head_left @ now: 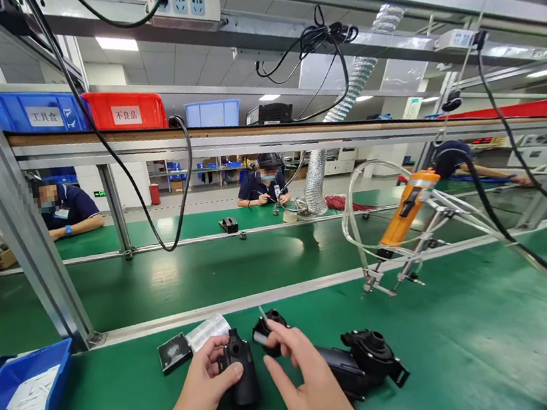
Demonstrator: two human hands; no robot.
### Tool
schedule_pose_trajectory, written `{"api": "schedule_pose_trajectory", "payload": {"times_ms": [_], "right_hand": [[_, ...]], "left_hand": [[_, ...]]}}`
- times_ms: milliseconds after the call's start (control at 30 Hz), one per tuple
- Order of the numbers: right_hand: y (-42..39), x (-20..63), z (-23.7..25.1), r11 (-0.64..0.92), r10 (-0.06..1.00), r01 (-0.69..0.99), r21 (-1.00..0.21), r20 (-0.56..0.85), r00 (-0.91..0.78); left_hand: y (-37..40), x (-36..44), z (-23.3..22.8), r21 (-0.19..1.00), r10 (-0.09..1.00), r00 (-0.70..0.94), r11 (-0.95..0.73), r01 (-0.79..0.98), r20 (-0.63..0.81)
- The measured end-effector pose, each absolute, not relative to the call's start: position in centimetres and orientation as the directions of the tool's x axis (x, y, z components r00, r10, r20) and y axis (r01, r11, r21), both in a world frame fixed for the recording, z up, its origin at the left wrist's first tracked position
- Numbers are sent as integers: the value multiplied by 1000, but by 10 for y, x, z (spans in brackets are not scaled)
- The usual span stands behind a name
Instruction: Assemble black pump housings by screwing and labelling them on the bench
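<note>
My left hand (208,378) is closed around a black plastic housing (242,374), holding it upright with the thumb across its front. A small round hole shows near the housing's top. To its right, my right hand (309,382) has its thumb and fingers apart. A thin light-grey piece (260,338) shows at those fingertips; whether they grip it, I cannot tell. Just behind them is a rounded black part (274,317), partly covered by the fingers. Beside my right hand lies a larger black assembly (374,353) with a round top, its near end hidden by the hand.
A black square block (175,352) and a crumpled clear wrapper (208,331) lie behind my left hand. At left, a blue tray (57,378) holds white strips. An orange-handled tool (407,207) rests on a metal stand at right. Cables hang overhead; co-workers sit across the benches.
</note>
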State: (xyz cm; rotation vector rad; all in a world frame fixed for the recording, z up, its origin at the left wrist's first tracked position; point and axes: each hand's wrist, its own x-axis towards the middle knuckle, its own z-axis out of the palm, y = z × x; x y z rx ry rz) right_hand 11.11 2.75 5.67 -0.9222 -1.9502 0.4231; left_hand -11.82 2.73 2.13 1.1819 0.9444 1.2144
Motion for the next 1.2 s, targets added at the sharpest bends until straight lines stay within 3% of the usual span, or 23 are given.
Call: {"api": "schedule_pose_trajectory", "payload": {"times_ms": [67, 100, 167, 267, 400, 500, 600, 767, 1200], "right_hand": [[19, 105, 55, 405, 894, 197, -893, 341, -291], [16, 102, 53, 260, 922, 96, -961, 217, -320], [13, 95, 52, 71, 923, -25, -997, 75, -376], [14, 90, 51, -23, 928, -27, -999, -12, -374], [17, 90, 54, 5, 934, 103, -995, -32, -355], [18, 91, 55, 121, 931, 173, -978, 52, -360], [17, 92, 57, 215, 918, 133, -968, 154, -365], [17, 93, 63, 75, 929, -23, -997, 78, -362], [17, 84, 54, 81, 936, 90, -993, 45, -349]], "left_hand": [[28, -118, 20, 983, 986, 149, -46, -177, 73], [28, -118, 20, 983, 986, 146, -51, -176, 78], [28, -118, 19, 983, 987, 137, -59, -173, 84], [27, -118, 19, 984, 988, 134, -57, -168, 80], [26, -118, 19, 984, 986, 150, -42, -173, 68], [26, -118, 19, 984, 986, 149, -45, -175, 72], [27, -118, 19, 982, 985, 150, -54, -182, 82], [27, -118, 22, 984, 984, 162, -44, -172, 72], [26, -117, 23, 988, 986, 149, -54, -147, 76]]}}
